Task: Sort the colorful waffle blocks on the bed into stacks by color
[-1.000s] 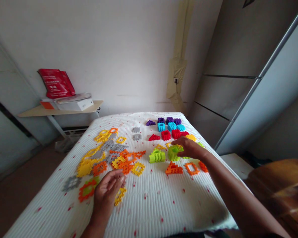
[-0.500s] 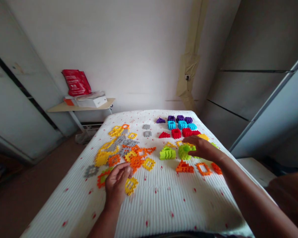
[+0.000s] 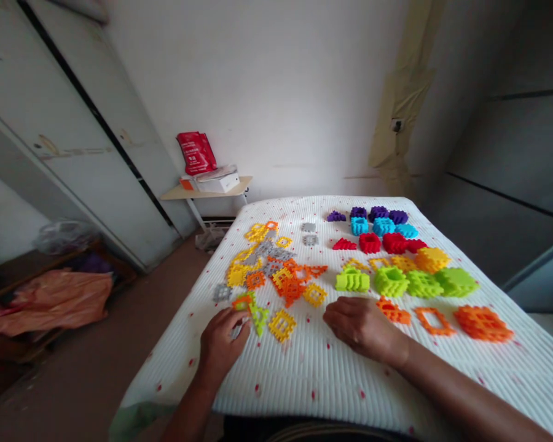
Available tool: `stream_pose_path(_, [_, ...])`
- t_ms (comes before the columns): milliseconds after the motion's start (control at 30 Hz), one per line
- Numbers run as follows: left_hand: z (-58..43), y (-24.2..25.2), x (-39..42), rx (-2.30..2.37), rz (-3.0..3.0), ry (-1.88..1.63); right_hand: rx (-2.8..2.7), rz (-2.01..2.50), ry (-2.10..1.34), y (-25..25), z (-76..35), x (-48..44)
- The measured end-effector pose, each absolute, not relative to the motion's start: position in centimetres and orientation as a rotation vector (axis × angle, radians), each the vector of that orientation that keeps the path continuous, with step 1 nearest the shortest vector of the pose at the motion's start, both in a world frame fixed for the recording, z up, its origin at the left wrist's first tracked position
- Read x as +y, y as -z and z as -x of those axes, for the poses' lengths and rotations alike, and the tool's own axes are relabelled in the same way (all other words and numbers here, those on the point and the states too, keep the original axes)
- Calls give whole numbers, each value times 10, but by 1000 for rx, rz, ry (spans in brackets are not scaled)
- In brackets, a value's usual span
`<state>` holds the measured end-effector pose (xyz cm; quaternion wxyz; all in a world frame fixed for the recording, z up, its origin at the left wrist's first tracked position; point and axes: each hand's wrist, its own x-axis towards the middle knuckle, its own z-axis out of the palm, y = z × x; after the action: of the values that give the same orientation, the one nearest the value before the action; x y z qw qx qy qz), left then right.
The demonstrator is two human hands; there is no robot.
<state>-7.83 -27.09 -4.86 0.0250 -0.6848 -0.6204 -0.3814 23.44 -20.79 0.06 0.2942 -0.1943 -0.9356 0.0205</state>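
Note:
My left hand (image 3: 222, 344) is low over the near edge of a loose pile, its thumb and fingers curved but apart. A greyish bit shows in the gap between them; I cannot tell whether it is held. Against the fingertips lie a small orange piece (image 3: 242, 302) and a green triangular lattice piece (image 3: 260, 314). To the right of these is a yellow square lattice piece (image 3: 282, 325). My right hand (image 3: 362, 325) is closed, knuckles up, close to the sheet. Its palm side is hidden. Beside it lies an orange triangular block (image 3: 393, 311).
Rows of sorted pieces stand on the right: purple (image 3: 378, 213), blue (image 3: 384, 226), red (image 3: 370, 243), yellow (image 3: 432, 259), green (image 3: 391, 281) and orange (image 3: 483, 323). Orange, yellow and grey pieces (image 3: 276, 252) lie jumbled on the left. A small table (image 3: 175, 193) stands behind the bed.
My right hand has drawn back from the green blocks toward the near middle and closed. My left hand has shifted to the orange and green pieces. The view has turned left.

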Motion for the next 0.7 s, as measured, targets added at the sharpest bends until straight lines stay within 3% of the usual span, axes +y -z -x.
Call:
stream_pose_path(300, [69, 54, -263, -1849, 2175, 624, -2670, 450, 83, 24, -217, -218])
stream_pose_path(700, [72, 57, -264, -1626, 1966, 1025, -2582, 471, 39, 26, -216, -214])
